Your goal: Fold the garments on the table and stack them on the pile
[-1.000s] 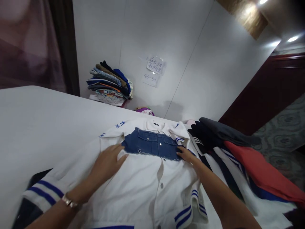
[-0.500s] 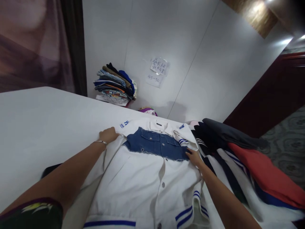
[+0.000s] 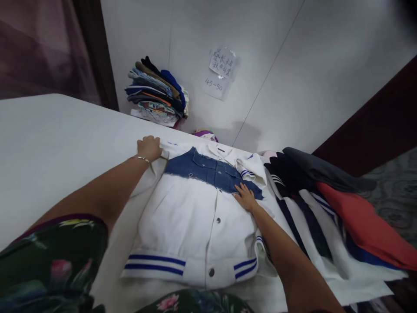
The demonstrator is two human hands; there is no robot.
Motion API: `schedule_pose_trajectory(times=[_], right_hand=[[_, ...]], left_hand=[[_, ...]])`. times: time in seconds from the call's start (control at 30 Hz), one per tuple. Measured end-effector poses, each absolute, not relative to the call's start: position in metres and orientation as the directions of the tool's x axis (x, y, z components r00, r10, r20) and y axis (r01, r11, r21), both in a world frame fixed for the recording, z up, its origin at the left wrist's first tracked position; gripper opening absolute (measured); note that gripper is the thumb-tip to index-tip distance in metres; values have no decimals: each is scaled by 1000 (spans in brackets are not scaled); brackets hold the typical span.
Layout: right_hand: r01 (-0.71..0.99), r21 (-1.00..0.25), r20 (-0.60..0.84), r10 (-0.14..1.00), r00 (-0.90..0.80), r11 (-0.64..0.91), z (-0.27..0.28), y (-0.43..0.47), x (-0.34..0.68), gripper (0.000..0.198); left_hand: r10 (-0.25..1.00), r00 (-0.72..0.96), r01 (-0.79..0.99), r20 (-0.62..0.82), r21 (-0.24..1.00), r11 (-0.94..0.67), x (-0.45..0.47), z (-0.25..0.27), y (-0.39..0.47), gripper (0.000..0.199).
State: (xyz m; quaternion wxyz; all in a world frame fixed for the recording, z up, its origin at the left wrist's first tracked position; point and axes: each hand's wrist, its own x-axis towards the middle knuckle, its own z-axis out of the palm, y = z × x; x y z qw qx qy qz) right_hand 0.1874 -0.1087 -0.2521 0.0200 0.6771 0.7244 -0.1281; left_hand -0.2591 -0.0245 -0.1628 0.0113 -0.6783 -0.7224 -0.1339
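A white jacket (image 3: 182, 204) with a denim-blue chest panel and blue-striped hem lies front up on the white table, its collar away from me. My left hand (image 3: 150, 148), with a bracelet at the wrist, is closed on the jacket's sleeve near the shoulder at the left. Flat on the right part of the blue panel rests my right hand (image 3: 245, 196), fingers spread. The right-hand sleeve is folded in over the jacket's shoulder, its striped cuff beside the panel. Part of the left sleeve is hidden under my left hand and arm.
More garments, among them a red one (image 3: 361, 221) and a dark grey one (image 3: 325, 171), lie heaped on the right. A stack of folded clothes (image 3: 156, 93) stands beyond the white table (image 3: 58, 143). Handwritten paper notes (image 3: 221, 65) hang on the wall.
My right hand has moved inward from the panel's right edge and now lies flat on it. My left hand still grips the sleeve. The view has tilted down, showing the whole hem.
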Motion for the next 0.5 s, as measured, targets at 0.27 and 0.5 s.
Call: schedule_pose_trajectory(times=[0.27, 0.5], right_hand=[[951, -303, -102, 990, -101, 66, -231, -134, 200, 57], [713, -701, 231, 942, 243, -12, -232, -269, 266, 55]], left_hand=[[985, 75, 941, 156, 316, -122, -239, -176, -133, 46], [999, -11, 886, -47, 463, 32, -251, -208, -261, 66]])
